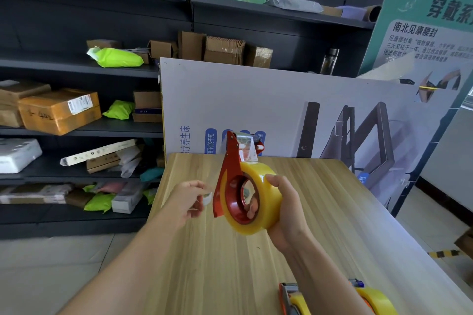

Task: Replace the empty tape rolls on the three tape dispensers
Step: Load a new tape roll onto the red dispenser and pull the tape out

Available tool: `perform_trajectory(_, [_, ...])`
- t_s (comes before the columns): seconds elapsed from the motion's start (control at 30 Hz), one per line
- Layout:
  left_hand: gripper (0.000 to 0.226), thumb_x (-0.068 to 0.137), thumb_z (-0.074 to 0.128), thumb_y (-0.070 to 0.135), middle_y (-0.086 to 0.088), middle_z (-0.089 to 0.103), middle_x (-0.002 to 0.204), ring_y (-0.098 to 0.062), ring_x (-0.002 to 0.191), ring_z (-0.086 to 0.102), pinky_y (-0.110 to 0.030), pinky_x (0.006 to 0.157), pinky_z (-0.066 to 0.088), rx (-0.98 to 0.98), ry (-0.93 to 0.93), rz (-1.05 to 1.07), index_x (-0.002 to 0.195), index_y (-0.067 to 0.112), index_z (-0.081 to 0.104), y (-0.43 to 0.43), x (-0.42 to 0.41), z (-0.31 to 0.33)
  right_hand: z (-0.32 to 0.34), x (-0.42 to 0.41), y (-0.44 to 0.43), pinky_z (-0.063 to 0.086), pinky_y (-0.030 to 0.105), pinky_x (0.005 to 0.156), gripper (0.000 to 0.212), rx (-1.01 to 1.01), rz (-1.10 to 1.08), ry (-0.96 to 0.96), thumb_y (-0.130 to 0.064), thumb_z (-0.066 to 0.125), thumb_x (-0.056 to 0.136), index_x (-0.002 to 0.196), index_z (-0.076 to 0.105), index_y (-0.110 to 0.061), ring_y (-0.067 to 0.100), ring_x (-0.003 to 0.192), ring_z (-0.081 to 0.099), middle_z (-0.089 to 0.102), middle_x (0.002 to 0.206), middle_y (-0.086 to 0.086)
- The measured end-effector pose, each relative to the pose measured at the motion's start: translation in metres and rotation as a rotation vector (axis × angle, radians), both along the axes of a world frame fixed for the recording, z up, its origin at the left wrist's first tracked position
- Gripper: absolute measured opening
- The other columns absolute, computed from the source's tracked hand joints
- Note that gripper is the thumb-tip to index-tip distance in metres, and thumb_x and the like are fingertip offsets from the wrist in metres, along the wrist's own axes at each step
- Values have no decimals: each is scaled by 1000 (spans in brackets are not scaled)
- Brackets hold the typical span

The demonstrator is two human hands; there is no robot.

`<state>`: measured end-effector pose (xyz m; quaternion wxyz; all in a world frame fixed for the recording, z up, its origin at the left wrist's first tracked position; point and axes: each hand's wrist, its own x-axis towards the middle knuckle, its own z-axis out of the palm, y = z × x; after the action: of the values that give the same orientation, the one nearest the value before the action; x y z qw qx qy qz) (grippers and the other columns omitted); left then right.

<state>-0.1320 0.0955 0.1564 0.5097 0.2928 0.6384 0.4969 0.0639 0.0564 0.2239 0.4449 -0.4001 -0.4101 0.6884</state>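
Observation:
My right hand (286, 215) grips a red tape dispenser (231, 169) that carries a full roll of yellow tape (266, 202), held upright above the wooden table (210, 263). Clear tape runs up from the roll over the dispenser's head. Just left of the dispenser, my left hand (188, 201) pinches a small crumpled bit of clear tape (207, 197). Two more dispensers with yellow rolls lie at the table's near edge, one (294, 299) left of my right forearm and one (376, 299) right of it, both partly cut off by the frame.
Dark shelves (76, 130) packed with cardboard boxes and green bags stand to the left. A large printed board (281, 110) leans behind the table's far edge, with a teal poster (430, 20) at the right. Tiled floor lies on both sides of the table.

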Motion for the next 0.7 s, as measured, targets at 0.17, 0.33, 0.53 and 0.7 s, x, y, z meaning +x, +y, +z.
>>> perform_trajectory(0.17, [21,90,46,-2,-4,53,58,-13,43,46,-22,42,38,15,-41,-122,90,9,64,-12,21,1,4,-2,4,46,32,58,34,-10,-15,33,-31,47,89,90,65,-2,19,46,50,55,54,11])
perform_trajectory(0.33, [19,93,46,1,-5,55,62,-16,47,47,-23,42,40,39,-92,-183,91,6,65,-19,32,0,2,-2,7,47,31,58,34,-34,-44,37,-33,48,89,88,65,-3,18,46,53,57,55,10])
perform_trajectory(0.53, [19,95,43,8,-8,52,70,-16,49,48,-24,46,42,49,-184,-193,86,7,60,-23,41,-8,-3,-1,9,48,31,57,34,-85,-79,51,-34,51,88,96,64,-4,17,48,55,59,58,8])
perform_trajectory(0.7, [24,97,47,21,-8,57,72,-18,56,52,-27,51,44,49,-288,-204,82,8,62,-28,50,-12,0,0,9,46,33,62,32,-99,-94,85,-32,50,89,83,66,-5,18,48,52,58,56,9])
